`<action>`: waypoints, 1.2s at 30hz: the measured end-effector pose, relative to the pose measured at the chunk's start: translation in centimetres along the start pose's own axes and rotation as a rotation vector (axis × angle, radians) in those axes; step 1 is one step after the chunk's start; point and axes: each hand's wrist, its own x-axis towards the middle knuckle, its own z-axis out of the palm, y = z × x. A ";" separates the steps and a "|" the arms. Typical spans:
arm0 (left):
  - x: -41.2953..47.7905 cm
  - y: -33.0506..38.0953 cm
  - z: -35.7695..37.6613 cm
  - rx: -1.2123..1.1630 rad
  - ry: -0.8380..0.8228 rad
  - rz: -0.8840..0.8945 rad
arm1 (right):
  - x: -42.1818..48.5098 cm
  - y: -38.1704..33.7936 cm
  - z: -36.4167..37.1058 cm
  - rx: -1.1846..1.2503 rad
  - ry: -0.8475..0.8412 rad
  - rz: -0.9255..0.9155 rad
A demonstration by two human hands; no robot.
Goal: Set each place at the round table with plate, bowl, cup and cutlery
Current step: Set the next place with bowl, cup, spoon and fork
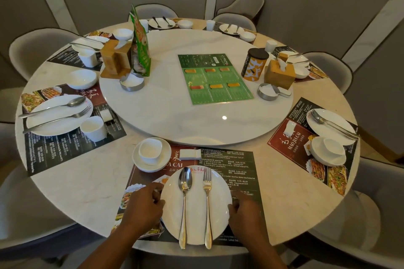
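Head view, near place: we hold the plate [195, 207] by its rim, left hand [143, 207] and right hand [243, 214] curled on opposite edges; spoon [184, 203] and fork [207, 205] lie across it.
Cup and bowl: cup [150, 150] stacked in bowl [152, 165], just beyond the plate.
Done: every visible place around the round table [76, 181] carries a plate and cutlery.
Left: the cup probably needs unstacking, as also at the right place.
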 end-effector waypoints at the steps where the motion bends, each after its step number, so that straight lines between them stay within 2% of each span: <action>1: 0.0 0.0 0.0 -0.002 0.004 0.000 | 0.0 0.0 0.0 0.003 0.005 0.007; 8: 0.0 0.3 0.0 -0.033 -0.015 -0.007 | 0.5 -0.4 -0.2 -0.014 -0.008 0.014; 10: 0.0 0.3 0.0 -0.055 -0.012 -0.001 | 1.2 -0.6 -0.4 -0.073 0.036 -0.015; 13: 0.1 0.2 -0.2 -0.099 0.008 -0.017 | 3.7 -2.8 -1.1 -0.144 0.123 -0.155; 16: 0.3 0.0 -0.5 -0.114 0.011 -0.035 | 7.7 -6.5 -0.9 -0.204 0.123 -0.363; 20: 0.3 0.8 -1.7 -0.134 0.056 0.039 | 12.1 -10.0 0.7 -0.374 -0.073 -0.547; 22: 0.3 1.4 -2.5 -0.114 0.098 0.099 | 13.2 -10.6 1.5 -0.485 -0.138 -0.566; 25: 0.7 1.6 -3.4 -0.105 0.134 0.080 | 13.9 -10.7 2.0 -0.545 -0.143 -0.575; 32: 0.9 1.7 -3.5 -0.073 0.156 0.019 | 14.6 -7.9 0.3 -0.470 -0.085 -0.509; 36: 0.9 2.2 -3.0 -0.055 0.177 0.045 | 14.7 -4.8 -1.6 -0.420 -0.035 -0.445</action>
